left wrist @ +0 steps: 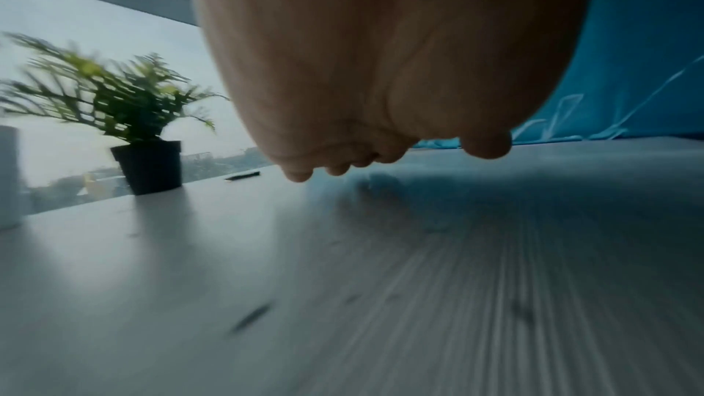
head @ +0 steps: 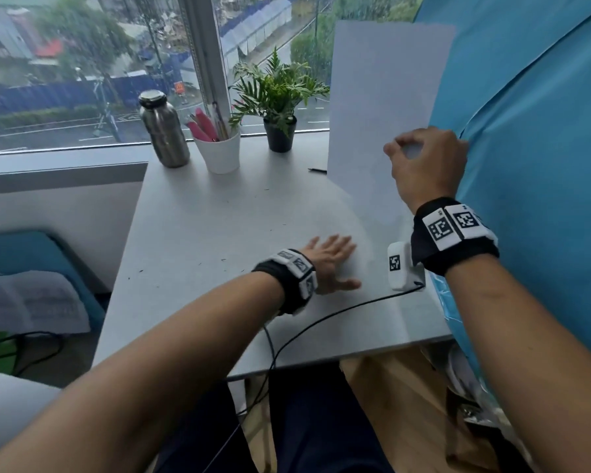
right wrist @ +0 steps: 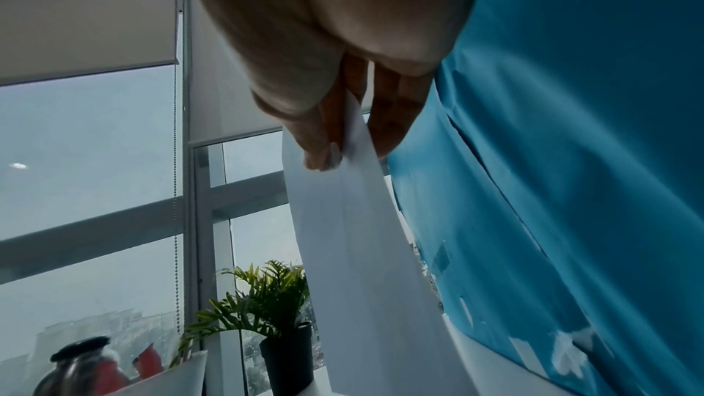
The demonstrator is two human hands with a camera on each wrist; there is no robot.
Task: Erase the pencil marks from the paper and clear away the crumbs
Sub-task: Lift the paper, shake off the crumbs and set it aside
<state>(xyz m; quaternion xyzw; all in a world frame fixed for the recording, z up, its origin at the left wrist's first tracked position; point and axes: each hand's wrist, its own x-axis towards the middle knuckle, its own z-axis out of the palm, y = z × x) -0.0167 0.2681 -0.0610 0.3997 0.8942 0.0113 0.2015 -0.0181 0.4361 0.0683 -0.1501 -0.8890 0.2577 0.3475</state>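
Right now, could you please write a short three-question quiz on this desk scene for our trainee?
1. True or false: the paper lies flat on the desk.
2. Which hand holds the paper?
A. left hand
B. right hand
3. Fill in: the dark crumbs are scattered on the ____.

Key: 1 false, it is held up on edge; 2 B; 3 desk.
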